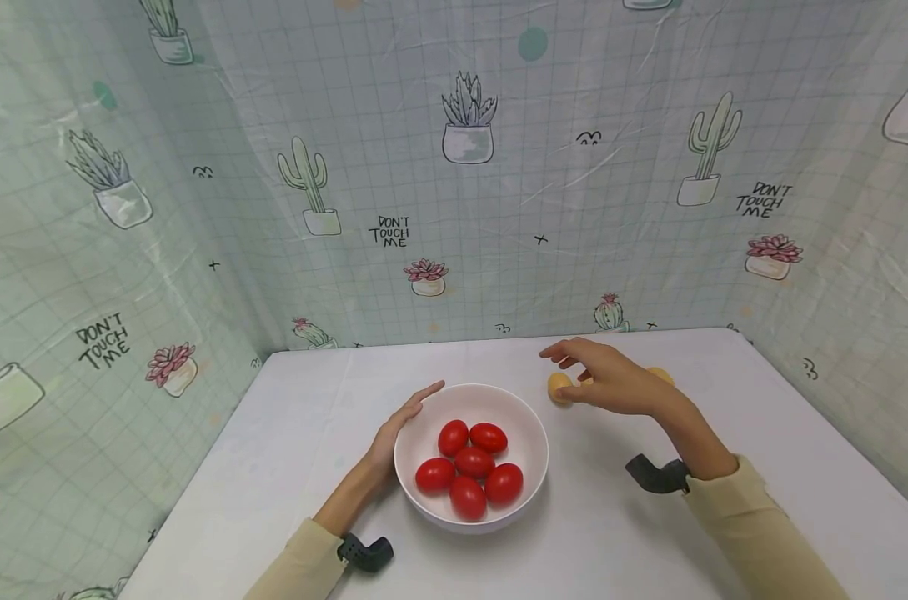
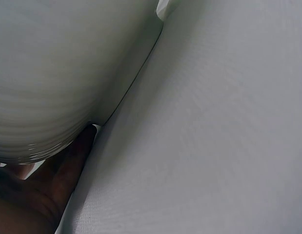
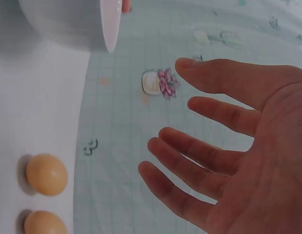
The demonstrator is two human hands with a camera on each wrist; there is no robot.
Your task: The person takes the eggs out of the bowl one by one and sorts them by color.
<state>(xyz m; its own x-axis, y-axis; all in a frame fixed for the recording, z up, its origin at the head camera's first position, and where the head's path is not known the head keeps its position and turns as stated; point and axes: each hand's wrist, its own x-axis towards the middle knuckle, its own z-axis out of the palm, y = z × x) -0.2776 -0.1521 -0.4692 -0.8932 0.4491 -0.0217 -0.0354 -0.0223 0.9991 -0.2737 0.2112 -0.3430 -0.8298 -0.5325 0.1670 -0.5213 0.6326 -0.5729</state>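
Two bare hands work at a white table (image 1: pixel 589 542). The right hand (image 1: pixel 607 375) hovers, fingers parted and loosely bent, holding nothing; a yellow ball (image 1: pixel 558 386) lies just beside the thumb in the head view, others partly hidden behind the hand. The left hand (image 1: pixel 386 442) rests extended fingers against the outer wall of a white bowl (image 1: pixel 532 425) containing six red fruits (image 1: pixel 474 462). The backdrop (image 1: pixel 499 250) repeatedly reads "DON'T TOUCH ME". The table's far edge runs near the balls; the bowl stands well inside the left edge.

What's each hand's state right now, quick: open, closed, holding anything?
Left hand: open, against the outside of the bowl.
Right hand: open, holding nothing.
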